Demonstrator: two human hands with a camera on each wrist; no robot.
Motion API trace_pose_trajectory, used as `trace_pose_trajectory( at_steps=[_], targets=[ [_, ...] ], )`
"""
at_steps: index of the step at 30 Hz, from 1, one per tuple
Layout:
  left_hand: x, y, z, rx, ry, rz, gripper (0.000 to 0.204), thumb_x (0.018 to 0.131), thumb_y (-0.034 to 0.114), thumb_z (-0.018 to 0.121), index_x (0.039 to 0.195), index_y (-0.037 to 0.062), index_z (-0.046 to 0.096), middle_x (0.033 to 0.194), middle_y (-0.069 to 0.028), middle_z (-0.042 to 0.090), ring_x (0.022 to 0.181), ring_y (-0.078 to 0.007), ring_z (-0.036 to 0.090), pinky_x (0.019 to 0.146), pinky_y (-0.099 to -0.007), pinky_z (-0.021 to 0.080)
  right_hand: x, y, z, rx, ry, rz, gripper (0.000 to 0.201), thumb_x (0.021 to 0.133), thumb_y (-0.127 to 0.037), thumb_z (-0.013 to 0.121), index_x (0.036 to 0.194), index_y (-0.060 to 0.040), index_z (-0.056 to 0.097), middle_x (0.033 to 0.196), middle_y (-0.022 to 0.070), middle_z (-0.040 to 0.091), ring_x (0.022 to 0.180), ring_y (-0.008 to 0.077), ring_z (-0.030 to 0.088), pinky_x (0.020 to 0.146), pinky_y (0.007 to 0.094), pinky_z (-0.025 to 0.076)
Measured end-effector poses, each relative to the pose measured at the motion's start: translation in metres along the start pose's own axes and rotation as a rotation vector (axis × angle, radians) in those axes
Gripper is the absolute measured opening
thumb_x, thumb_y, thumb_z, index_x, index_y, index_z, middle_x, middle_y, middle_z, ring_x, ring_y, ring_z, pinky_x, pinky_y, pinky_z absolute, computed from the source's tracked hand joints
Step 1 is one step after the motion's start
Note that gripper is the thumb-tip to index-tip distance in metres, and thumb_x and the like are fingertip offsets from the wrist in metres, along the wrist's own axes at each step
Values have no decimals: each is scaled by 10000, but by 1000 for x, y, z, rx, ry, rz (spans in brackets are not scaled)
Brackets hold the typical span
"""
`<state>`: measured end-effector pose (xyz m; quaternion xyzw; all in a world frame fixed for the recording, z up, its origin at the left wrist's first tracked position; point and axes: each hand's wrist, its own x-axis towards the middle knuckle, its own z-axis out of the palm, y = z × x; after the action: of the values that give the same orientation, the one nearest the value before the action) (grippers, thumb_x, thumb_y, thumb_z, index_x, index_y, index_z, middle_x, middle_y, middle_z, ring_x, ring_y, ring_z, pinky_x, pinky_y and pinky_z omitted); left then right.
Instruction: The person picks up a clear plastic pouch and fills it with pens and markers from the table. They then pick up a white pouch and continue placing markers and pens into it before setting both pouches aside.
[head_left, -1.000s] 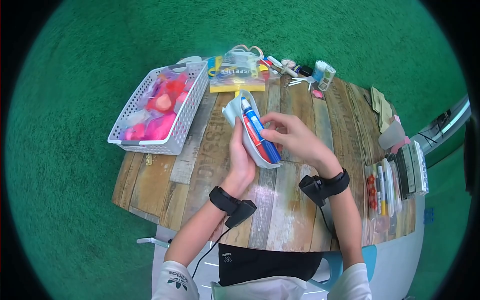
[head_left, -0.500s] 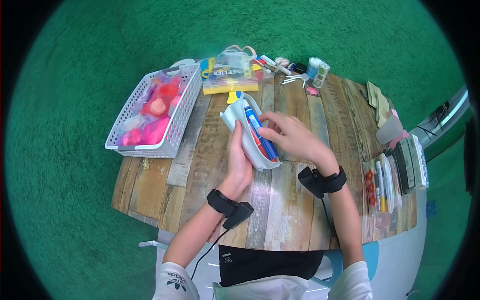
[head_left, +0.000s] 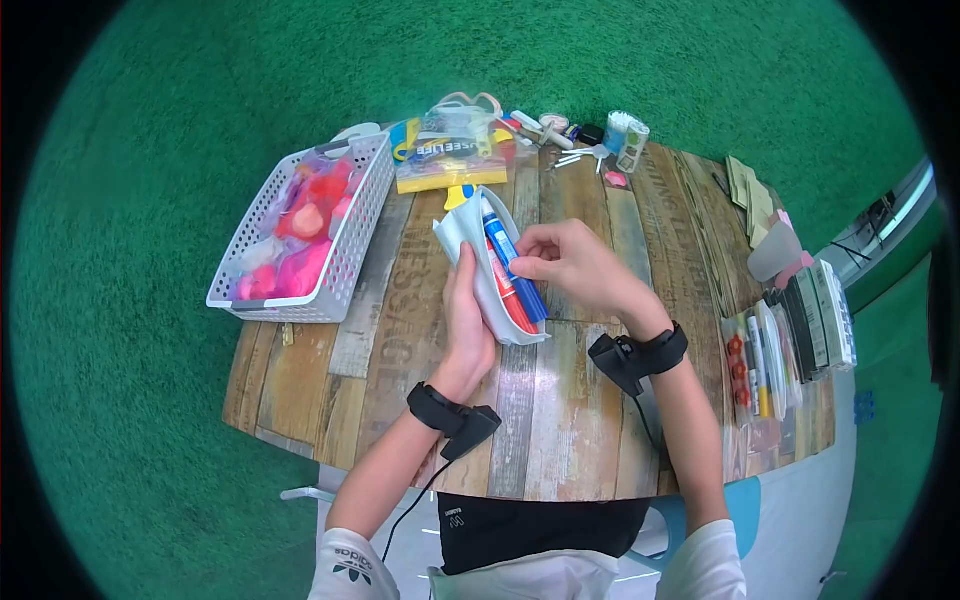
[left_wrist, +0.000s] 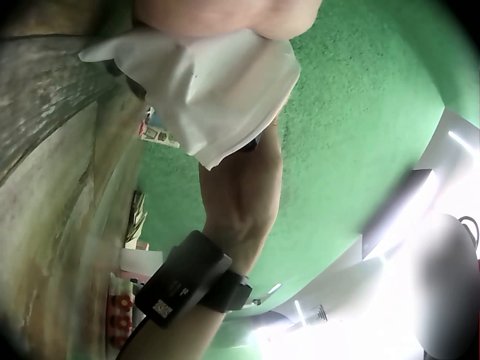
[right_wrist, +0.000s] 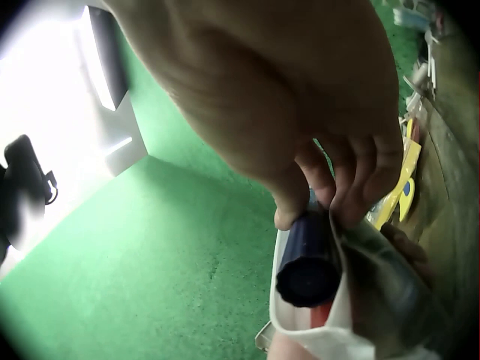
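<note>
My left hand [head_left: 468, 322] holds a white pouch [head_left: 460, 226] from its left side, fingers hidden beneath it. In the pouch lie a blue marker [head_left: 503, 240] and a red marker [head_left: 512, 300], side by side. My right hand [head_left: 584, 268] is at the pouch's right edge, thumb and curled fingers on the blue marker. The right wrist view shows the dark blue marker end [right_wrist: 307, 281] under that thumb, inside the pouch's white rim [right_wrist: 341, 322]. In the left wrist view the pouch [left_wrist: 202, 82] hangs below the left hand [left_wrist: 225, 15].
A white basket [head_left: 362, 235] with pink and red packets stands at the left. Behind the pouch lie a zip bag [head_left: 452, 183] and a yellow-blue item [head_left: 459, 196]. Cotton swabs [head_left: 570, 159] and small jars are at the back. Pens, a cup [head_left: 775, 252] and boxes line the right.
The pouch and both hands have shifted slightly left in the head view. The blue marker sits a little further left and more upright, with more of the red marker showing.
</note>
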<state>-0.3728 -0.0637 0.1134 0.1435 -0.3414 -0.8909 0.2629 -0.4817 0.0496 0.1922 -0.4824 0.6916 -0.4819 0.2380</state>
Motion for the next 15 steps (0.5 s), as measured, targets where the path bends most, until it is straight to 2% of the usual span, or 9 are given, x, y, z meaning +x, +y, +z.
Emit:
trace_pose_trajectory(
  at_steps=[3, 8, 14, 15],
  targets=[
    [0, -2, 2, 88, 31, 50, 444, 1025, 445, 420, 1245, 77, 533, 1130, -48, 618, 1050, -147, 594, 942, -330, 461, -2, -2, -3, -38, 22, -17, 286, 837, -200, 719, 865, 80, 667, 709, 127, 659, 645, 150, 608, 625, 308, 487],
    [-5, -1, 7, 81, 24, 43, 450, 1023, 439, 433, 1252, 64, 528, 1144, -48, 611, 1064, -147, 585, 955, -327, 450, -5, -12, -5, -135, 57, -29, 305, 812, -206, 738, 825, 91, 671, 674, 161, 648, 606, 183, 611, 599, 321, 489],
    [-9, 0, 9, 94, 42, 22, 462, 1020, 443, 440, 1257, 56, 525, 1176, -57, 597, 1106, -152, 565, 978, -330, 433, -5, -14, -2, -282, 138, -24, 303, 784, -197, 754, 817, 93, 674, 679, 217, 641, 609, 264, 656, 609, 362, 506],
    [-9, 0, 9, 97, 51, 17, 464, 1019, 444, 441, 1258, 55, 525, 1185, -60, 593, 1120, -155, 559, 984, -331, 430, -6, -16, 0, -323, 165, -15, 293, 775, -188, 753, 811, 92, 673, 696, 230, 641, 631, 299, 662, 620, 378, 510]
  ],
)
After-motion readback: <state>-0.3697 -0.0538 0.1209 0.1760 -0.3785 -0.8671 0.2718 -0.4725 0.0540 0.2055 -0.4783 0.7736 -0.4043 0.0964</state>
